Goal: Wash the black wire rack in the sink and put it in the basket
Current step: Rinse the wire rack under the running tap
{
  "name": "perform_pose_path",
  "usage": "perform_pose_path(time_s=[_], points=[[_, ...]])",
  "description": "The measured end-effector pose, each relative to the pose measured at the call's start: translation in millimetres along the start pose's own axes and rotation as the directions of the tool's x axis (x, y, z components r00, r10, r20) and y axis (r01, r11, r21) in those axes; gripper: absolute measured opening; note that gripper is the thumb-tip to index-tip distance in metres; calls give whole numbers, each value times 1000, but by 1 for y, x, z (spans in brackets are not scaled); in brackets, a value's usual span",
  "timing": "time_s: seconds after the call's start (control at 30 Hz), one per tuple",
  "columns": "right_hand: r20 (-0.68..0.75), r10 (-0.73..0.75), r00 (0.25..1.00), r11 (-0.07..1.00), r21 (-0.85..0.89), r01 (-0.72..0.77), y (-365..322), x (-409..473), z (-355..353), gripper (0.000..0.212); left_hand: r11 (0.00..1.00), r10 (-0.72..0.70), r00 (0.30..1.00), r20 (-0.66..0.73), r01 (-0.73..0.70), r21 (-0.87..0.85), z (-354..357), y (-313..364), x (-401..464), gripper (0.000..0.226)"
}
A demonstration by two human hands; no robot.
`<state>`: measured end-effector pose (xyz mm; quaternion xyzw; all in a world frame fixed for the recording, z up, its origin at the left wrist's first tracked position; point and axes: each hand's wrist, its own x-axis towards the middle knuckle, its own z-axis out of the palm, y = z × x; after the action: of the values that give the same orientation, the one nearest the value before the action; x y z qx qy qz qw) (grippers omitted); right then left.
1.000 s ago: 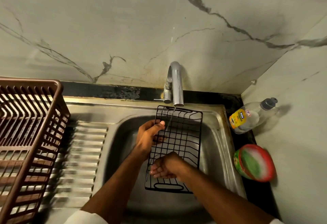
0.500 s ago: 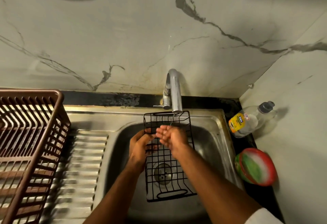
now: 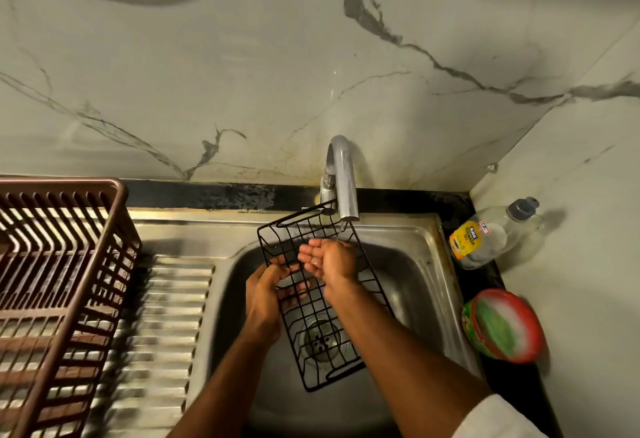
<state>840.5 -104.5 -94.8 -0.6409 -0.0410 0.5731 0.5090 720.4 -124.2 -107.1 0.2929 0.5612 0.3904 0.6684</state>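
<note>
Gripping the black wire rack (image 3: 313,316) by its left edge, the left hand (image 3: 265,295) holds it tilted over the sink (image 3: 419,264) w/ its far end at the tap (image 3: 341,178). Right hand (image 3: 329,257) – palm up, fingers relaxed, holding nothing – rests on the rack under the spout. Brown basket (image 3: 62,264) sits well to the left – rack not in it.

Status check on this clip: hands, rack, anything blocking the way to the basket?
Left hand grips black wire rack over sink. Right hand open, cupped under tap. Basket on the left, path unobstructed.
</note>
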Motion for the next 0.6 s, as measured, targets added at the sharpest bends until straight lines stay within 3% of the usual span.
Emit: perform_pose_path(time_s=[0.07,0.13,0.17,0.23,0.3,0.37,0.43,0.5,0.57,0.6], points=[[-4,-48,999,972,232,48,4,-2,-2,28,999,20,1000,3,-20,25,0,-2,-1,27],[2,-27,1000,953,303,25,14,-8,-11,27,996,47,999,15,-48,73,-2,-5,-1,25],[16,14,1000,966,258,-17,22,-13,-18,26,994,57,998,18,-59,96,-2,-7,-1,23],[51,159,986,987,-4,-159,39,-29,-33,26,993,56,998,-4,-55,103,-4,-12,-1,18],[43,286,957,911,-322,-258,56,-44,-48,27,996,33,999,-37,-30,87,-6,-13,0,14],[14,311,950,837,-478,-267,67,-52,-57,28,996,13,1000,-22,-11,93,-6,-15,3,16],[24,164,986,735,-669,-106,67,-52,-60,22,994,-21,1000,5,21,108,-4,-17,4,19],[128,-112,986,453,-876,165,61,-52,-67,13,991,-59,998,21,56,125,-3,-21,5,23],[171,-407,897,290,-907,304,46,-65,-80,16,984,-82,996,40,74,161,-4,-28,5,23],[161,-571,805,237,-906,350,39,-70,-90,21,980,-93,994,50,83,179,-5,-31,4,21]])
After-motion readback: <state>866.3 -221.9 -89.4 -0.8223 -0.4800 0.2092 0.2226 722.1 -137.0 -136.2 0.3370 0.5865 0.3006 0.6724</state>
